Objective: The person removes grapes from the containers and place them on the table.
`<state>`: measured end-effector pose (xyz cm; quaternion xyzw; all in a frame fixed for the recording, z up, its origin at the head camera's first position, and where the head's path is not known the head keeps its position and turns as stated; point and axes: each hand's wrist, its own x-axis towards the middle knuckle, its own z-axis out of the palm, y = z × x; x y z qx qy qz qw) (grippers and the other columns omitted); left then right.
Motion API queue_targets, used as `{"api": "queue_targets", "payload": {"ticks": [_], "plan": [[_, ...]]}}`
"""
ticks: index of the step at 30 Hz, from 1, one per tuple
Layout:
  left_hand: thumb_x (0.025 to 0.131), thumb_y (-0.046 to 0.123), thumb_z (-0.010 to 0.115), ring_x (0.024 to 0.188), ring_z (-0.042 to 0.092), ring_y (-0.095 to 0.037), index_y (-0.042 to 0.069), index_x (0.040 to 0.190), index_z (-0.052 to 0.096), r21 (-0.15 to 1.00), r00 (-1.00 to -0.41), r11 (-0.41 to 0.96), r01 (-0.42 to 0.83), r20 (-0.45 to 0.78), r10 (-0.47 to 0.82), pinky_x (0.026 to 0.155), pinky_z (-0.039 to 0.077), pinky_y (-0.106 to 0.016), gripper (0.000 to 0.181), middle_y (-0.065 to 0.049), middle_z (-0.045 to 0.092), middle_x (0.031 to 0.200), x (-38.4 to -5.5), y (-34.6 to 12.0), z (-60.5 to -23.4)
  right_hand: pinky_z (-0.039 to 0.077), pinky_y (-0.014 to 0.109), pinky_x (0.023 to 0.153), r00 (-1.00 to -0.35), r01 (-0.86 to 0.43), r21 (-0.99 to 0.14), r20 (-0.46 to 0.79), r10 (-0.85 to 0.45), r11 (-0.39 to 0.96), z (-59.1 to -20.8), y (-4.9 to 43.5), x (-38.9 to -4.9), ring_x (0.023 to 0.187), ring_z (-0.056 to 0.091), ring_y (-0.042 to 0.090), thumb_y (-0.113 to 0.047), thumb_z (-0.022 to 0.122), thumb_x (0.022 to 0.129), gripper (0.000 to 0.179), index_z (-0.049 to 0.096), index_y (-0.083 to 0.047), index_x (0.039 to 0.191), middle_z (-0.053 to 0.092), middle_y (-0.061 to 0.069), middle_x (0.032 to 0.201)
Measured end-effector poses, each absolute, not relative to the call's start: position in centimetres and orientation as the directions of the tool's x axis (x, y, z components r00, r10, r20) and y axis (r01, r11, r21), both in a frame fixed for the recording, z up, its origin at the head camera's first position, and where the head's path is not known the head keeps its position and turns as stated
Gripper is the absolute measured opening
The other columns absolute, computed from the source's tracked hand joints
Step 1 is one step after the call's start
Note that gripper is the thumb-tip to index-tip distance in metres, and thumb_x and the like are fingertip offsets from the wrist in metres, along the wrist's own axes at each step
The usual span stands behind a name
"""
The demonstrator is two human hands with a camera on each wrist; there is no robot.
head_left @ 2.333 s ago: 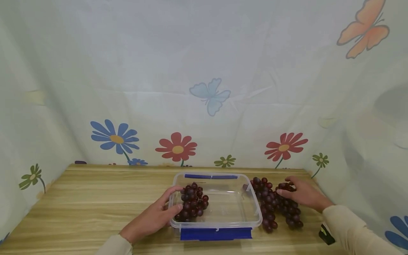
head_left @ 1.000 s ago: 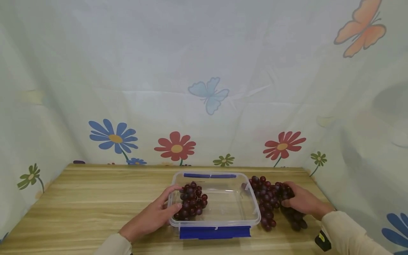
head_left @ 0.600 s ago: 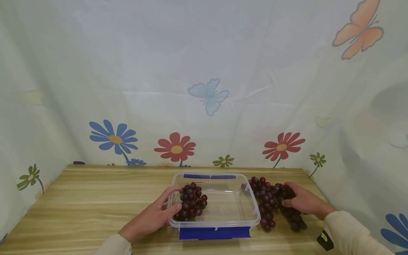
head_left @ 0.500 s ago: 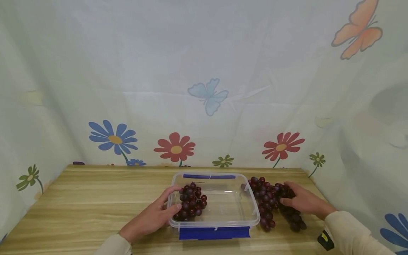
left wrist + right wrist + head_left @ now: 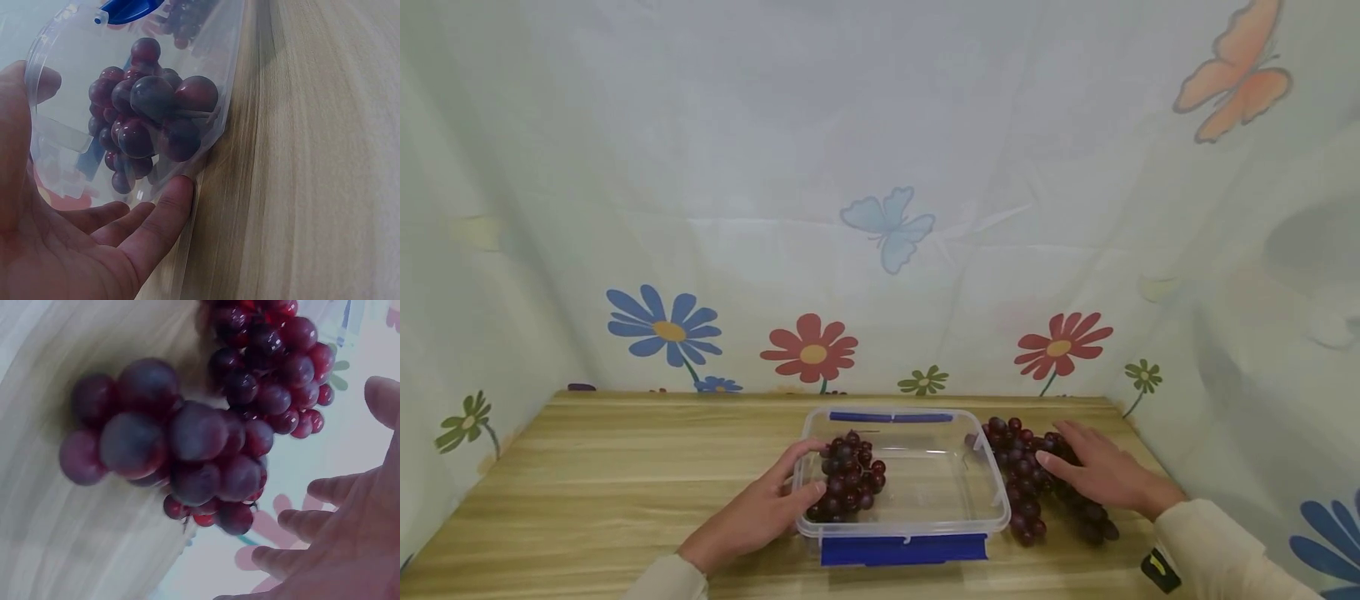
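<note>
A clear plastic food container with blue clip flaps sits on the table, and one bunch of dark red grapes lies at its left end. My left hand holds the container's left side. In the left wrist view its thumb hooks over the rim while the fingers lie against the outer wall. To the container's right are two more grape bunches, a nearer one and an outer one. Over the outer bunch my right hand hovers, fingers spread; the right wrist view shows them apart from the grapes.
The wood-grain table ends at a white cloth backdrop printed with flowers and butterflies, which also hangs along both sides. A black device with a yellow mark sits by the right sleeve.
My right hand, whose fingers were curled round the outer grape bunch, has let go, spread its fingers and shifted slightly left above it. The left hand and the container stay in place.
</note>
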<state>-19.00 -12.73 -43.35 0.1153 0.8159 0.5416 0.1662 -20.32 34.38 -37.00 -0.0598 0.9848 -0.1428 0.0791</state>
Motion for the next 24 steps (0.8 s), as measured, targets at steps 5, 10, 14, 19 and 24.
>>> {"api": "queue_targets", "payload": {"ticks": [5,10,14,19,24], "plan": [[0.105,0.043,0.06,0.09,0.064,-0.026,0.043,0.151,0.038,0.915,-0.926,0.404,0.002,-0.151,0.347,0.066,0.052,-0.037,0.051,-0.022,0.044,0.149,-18.9,-12.7,-43.3,0.018,0.089,0.105,-0.982,-0.103,-0.247,-0.129,-0.138,0.963,-36.7,33.0,-20.2,0.15,0.021,0.063,-0.067,0.045,0.103,0.087,0.032,-0.003,0.161,0.028,0.032,0.166],[0.105,0.042,0.059,0.097,0.065,-0.027,0.041,0.152,0.037,0.92,-0.921,0.393,0.016,-0.14,0.365,0.064,0.052,-0.037,0.052,-0.023,0.045,0.148,-18.9,-12.6,-43.2,0.019,0.089,0.104,-0.976,-0.177,-0.254,-0.081,-0.203,0.951,-36.2,31.9,-19.8,0.15,0.022,0.063,-0.063,0.047,0.104,0.083,0.032,-0.004,0.162,0.027,0.031,0.167],[0.106,0.041,0.059,0.101,0.064,-0.026,0.041,0.152,0.037,0.921,-0.92,0.39,0.013,-0.142,0.366,0.064,0.052,-0.037,0.051,-0.023,0.045,0.148,-19.0,-12.6,-43.2,0.02,0.086,0.108,-0.968,-0.22,-0.282,-0.057,-0.245,0.934,-35.5,30.6,-19.7,0.151,0.021,0.062,-0.061,0.05,0.104,0.083,0.033,-0.004,0.162,0.026,0.029,0.168],[0.106,0.042,0.058,0.082,0.062,-0.022,0.041,0.153,0.036,0.921,-0.917,0.389,0.005,-0.151,0.369,0.063,0.051,-0.036,0.052,-0.021,0.049,0.142,-19.1,-12.5,-43.2,0.02,0.083,0.111,-0.957,-0.262,-0.298,-0.045,-0.288,0.918,-34.4,29.0,-19.7,0.153,0.019,0.06,-0.062,0.05,0.103,0.083,0.031,-0.008,0.164,0.026,0.026,0.169],[0.107,0.041,0.057,0.077,0.059,-0.021,0.039,0.154,0.035,0.926,-0.915,0.378,0.013,-0.141,0.377,0.063,0.05,-0.036,0.053,-0.021,0.05,0.139,-19.0,-12.6,-43.2,0.019,0.078,0.117,-0.942,-0.306,-0.311,-0.038,-0.334,0.9,-33.6,27.7,-19.8,0.156,0.017,0.057,-0.062,0.051,0.103,0.084,0.029,-0.008,0.164,0.024,0.026,0.17]]}}
